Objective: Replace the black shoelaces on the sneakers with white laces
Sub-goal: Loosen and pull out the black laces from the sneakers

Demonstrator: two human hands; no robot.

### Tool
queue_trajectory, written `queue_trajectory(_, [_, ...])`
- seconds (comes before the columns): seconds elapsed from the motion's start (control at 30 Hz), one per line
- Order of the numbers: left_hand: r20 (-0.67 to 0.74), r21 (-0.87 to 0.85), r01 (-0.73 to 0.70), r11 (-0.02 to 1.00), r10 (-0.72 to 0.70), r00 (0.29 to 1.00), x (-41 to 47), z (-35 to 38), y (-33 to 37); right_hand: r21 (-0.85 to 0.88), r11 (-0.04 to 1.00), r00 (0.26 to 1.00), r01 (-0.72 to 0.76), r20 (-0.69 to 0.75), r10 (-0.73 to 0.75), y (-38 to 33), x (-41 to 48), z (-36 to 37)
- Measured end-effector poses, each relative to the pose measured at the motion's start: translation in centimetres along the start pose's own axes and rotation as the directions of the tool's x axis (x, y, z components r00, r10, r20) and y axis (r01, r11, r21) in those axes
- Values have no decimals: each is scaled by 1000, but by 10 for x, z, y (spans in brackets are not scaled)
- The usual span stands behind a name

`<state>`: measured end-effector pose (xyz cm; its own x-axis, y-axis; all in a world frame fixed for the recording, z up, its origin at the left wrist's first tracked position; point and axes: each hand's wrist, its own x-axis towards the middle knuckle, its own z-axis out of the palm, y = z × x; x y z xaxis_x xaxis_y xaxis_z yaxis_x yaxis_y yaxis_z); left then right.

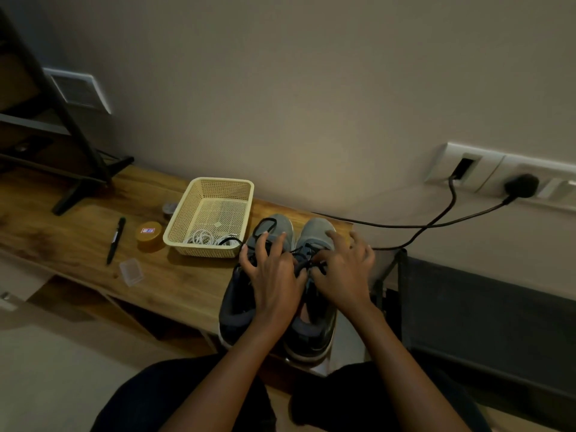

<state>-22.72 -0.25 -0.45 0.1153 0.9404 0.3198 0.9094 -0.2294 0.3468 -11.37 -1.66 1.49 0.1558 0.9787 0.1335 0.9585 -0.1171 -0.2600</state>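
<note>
a: what are the hands doing?

b: the left hand (271,275) and the right hand (346,272) meet over the right shoe. each has its outer fingers spread, with thumb and forefinger drawn in to pinch the black laces (300,253) where they cross.

a: so how far along is it?

b: early, i'd say. the sneakers (282,224) stand side by side, toes to the wall, and the right one looks fully laced in black. on the left one a black loop lies slack over the toe and trails toward the basket (218,181), so that lace seems partly undone. i can't tell how many holes are free.

a: and the white laces?

b: the white laces (202,237) lie coiled in the near end of the basket, just left of the shoes. none is threaded yet, so both shoes are left to do.

a: what's around them?

b: a wooden table (174,275) carries it all. left of the basket sit a round yellow tub (149,233), a pen (116,240) and a small clear box (131,271). a black stand (78,157) rests at the far left. behind is a plain wall (311,104), with sockets (498,173) at the right and two dark cables (436,224) hanging from them.
</note>
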Motion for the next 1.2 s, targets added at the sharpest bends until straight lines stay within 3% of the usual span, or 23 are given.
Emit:
queue_trajectory(0.13, [24,1,6,1000,-6,1000,-1,-2,2,-25,998,998,58,-21,-58,-1,0,1])
queue_trajectory(0.33, [49,-25,23,999,-22,999,0,-5,2,100,995,992,-4,-125,16,11,-2,-12])
queue_trajectory(0.5, [43,-34,21,999,-20,999,0,-5,3,94,993,997,-65,-27,67,16,0,-17])
queue_trajectory(0.63, [32,-27,15,1000,-14,999,0,-3,2,-23,999,989,29,148,-25,2,4,-9])
queue_trajectory(0.73, [25,-36,14,999,-13,1000,-1,-3,2,-38,998,992,58,113,-54,-1,2,-3])
queue_trajectory(0.9, [68,-31,39,999,-36,997,1,-5,3,182,983,999,-20,-44,29,14,3,-12])
queue_trajectory(1.03, [89,-35,44,998,-41,995,1,-6,3,469,867,984,-170,29,177,22,3,-20])
queue_trajectory(1.2, [81,-34,45,998,-42,996,1,-4,2,145,987,994,-76,91,63,9,6,-9])
